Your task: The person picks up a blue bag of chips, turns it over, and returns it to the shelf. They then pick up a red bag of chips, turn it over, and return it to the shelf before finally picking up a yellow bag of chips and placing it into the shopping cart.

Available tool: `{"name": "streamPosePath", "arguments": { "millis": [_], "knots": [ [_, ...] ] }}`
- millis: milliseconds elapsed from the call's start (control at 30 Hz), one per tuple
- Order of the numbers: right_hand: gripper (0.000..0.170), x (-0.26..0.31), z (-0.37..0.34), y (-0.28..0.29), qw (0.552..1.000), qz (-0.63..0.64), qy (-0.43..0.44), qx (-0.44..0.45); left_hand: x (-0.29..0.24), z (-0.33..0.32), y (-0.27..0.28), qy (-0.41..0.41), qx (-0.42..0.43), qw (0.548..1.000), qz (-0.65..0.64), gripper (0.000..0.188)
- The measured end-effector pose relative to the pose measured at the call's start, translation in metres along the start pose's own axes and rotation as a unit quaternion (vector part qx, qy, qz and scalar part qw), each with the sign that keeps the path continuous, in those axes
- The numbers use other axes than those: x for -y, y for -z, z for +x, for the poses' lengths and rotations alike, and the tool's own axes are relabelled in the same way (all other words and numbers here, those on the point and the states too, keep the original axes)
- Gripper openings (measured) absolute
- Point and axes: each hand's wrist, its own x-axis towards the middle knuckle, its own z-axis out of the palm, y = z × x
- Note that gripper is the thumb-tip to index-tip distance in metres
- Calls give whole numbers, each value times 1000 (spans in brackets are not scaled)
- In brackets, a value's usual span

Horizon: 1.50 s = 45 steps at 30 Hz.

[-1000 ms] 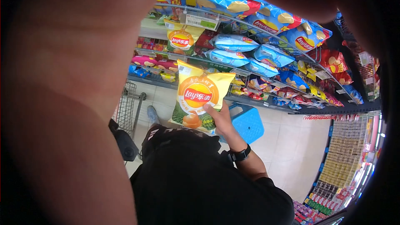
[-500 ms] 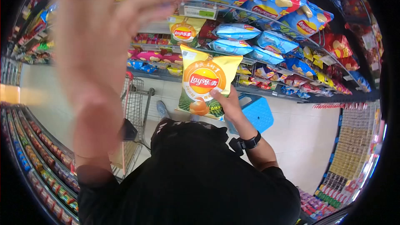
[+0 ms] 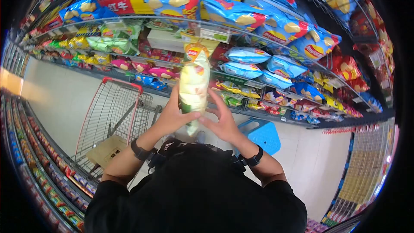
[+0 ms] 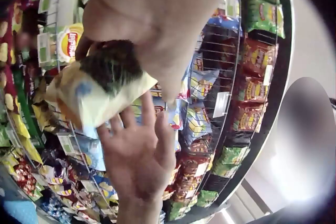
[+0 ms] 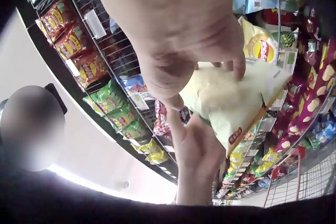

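A yellow and green bag of potato chips [image 3: 194, 88] is held up in front of the body, turned edge-on in the head view. My left hand [image 3: 173, 114] grips its left side low down, the thumb across the lower end. On the other side, my right hand [image 3: 222, 118] has its fingers spread and mostly straight, the fingertips right at the bag. The left wrist view shows that right hand's palm [image 4: 139, 153] turned up beside the bag [image 4: 102, 85]. In the right wrist view the bag's pale back [image 5: 226, 95] shows between both hands.
Ahead stand wire shelves with blue chip bags [image 3: 276, 28], and a similar yellow bag [image 3: 199, 45] sits behind the held one. A shopping cart [image 3: 108, 121] with a cardboard box [image 3: 107, 150] stands at left. On the floor at right is a blue step stool [image 3: 261, 136].
The left hand has come down from close before the head camera and taken hold of the bag. The bag has turned from front-facing to edge-on, and the right hand has loosened its grip.
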Motion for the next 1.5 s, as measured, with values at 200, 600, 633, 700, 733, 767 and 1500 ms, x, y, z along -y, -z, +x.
{"name": "streamPosePath", "arguments": {
  "millis": [200,600,633,700,733,767,1500],
  "knots": [
    [77,2,3,0,985,-150,85,5,30,-7,19,94,-131,977,-136,58],
    [54,-7,31,-27,990,86,-111,23,37,-32,54,67,17,983,-169,72],
    [55,-7,34,-34,991,79,-109,17,38,-33,57,58,8,985,-163,74],
    [56,-6,41,-45,992,65,-106,13,39,-33,67,57,-8,987,-149,75],
    [57,-6,44,-50,993,58,-105,15,39,-34,73,65,-14,988,-140,74],
    [57,-5,48,-55,993,51,-104,18,40,-35,79,73,-22,988,-131,72],
    [56,-44,161,-227,935,156,-303,94,61,-48,265,135,-184,921,-316,53]
  ]
}}
